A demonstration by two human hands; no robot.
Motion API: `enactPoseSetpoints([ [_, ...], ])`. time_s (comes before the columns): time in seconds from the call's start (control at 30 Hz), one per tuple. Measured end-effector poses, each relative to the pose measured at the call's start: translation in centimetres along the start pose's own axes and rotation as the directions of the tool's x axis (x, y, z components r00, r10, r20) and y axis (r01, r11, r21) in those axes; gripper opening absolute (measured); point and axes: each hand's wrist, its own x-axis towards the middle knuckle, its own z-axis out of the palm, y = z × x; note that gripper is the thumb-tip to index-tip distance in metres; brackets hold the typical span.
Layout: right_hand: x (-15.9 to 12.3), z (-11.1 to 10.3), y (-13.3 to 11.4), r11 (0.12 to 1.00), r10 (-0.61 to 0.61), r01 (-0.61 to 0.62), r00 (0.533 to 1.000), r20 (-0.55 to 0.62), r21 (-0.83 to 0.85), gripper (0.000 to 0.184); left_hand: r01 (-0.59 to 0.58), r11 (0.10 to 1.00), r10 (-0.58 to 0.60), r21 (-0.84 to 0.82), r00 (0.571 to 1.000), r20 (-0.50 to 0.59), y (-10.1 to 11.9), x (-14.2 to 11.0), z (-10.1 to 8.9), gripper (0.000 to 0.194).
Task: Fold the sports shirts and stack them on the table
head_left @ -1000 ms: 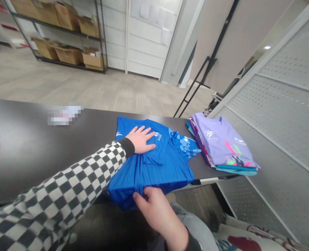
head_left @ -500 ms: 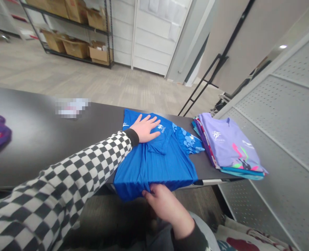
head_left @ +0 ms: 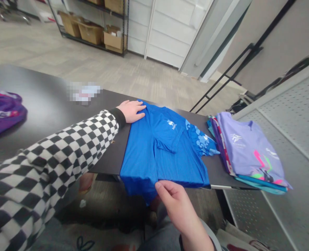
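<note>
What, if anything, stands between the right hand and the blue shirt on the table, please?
Nothing visible does: the right hand is right at the near hem of the blue shirt, with no object between them.

We wore a long sleeve (head_left: 57, 150) in a black-and-white checkerboard pattern on the left arm, its soft fabric slightly bunched along the forearm. It ended in a plain black cuff (head_left: 117, 118) at the wrist, just behind the bare left hand (head_left: 130, 111). On the right arm, only a thin dark cuff edge (head_left: 181, 243) showed at the frame's bottom, below the bare right hand (head_left: 179, 209).
</note>
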Motion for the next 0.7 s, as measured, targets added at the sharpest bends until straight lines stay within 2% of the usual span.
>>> enactPoseSetpoints([
  [0.13,-0.8,-0.7,0.1,0.998,-0.029,0.019,0.987,-0.157,-0.066,0.06,-0.006,1.0,0.006,-0.006,1.0,-0.003,0.3,-0.1,0.1,0.071],
  [0.2,-1.0,-0.7,0.2,0.992,-0.043,0.029,0.992,-0.116,-0.127,0.059,-0.015,1.0,0.014,-0.024,0.999,-0.036,0.0,-0.2,0.2,0.071],
  [0.3,-1.0,-0.3,0.0,0.977,-0.027,0.033,0.999,0.033,-0.21,0.055,-0.058,0.997,0.053,-0.042,0.991,-0.12,-0.3,-0.4,0.0,0.066],
  [0.4,-0.7,0.2,-0.2,0.981,-0.003,0.007,1.0,0.02,-0.195,0.054,-0.168,0.984,0.148,-0.062,0.955,-0.256,1.0,-1.3,-1.3,0.055],
  [0.47,-0.4,0.4,-0.3,0.986,0.005,-0.009,1.0,-0.022,-0.165,0.059,-0.294,0.95,0.252,-0.102,0.921,-0.298,3.1,-2.7,-2.4,0.05],
  [0.53,-0.1,0.6,-0.3,0.988,0.015,-0.021,0.999,-0.037,-0.153,0.064,-0.461,0.872,0.423,-0.166,0.879,-0.22,5.9,-4.5,-2.9,0.046],
  [0.57,0.0,0.6,-0.3,0.988,0.022,-0.027,0.999,-0.038,-0.151,0.066,-0.545,0.814,0.525,-0.204,0.839,-0.145,7.3,-5.4,-2.8,0.043],
  [0.63,0.2,0.7,-0.4,0.988,0.03,-0.035,0.999,-0.036,-0.149,0.068,-0.669,0.695,0.689,-0.264,0.724,-0.021,9.5,-7.0,-2.0,0.04],
  [0.67,0.2,0.8,-0.4,0.988,0.032,-0.037,0.999,-0.04,-0.15,0.068,-0.708,0.649,0.738,-0.278,0.675,0.004,10.2,-7.6,-1.3,0.04],
  [0.7,0.3,0.8,-0.5,0.988,0.032,-0.039,0.998,-0.048,-0.151,0.068,-0.734,0.618,0.766,-0.282,0.643,0.003,10.7,-7.9,-0.6,0.04],
])
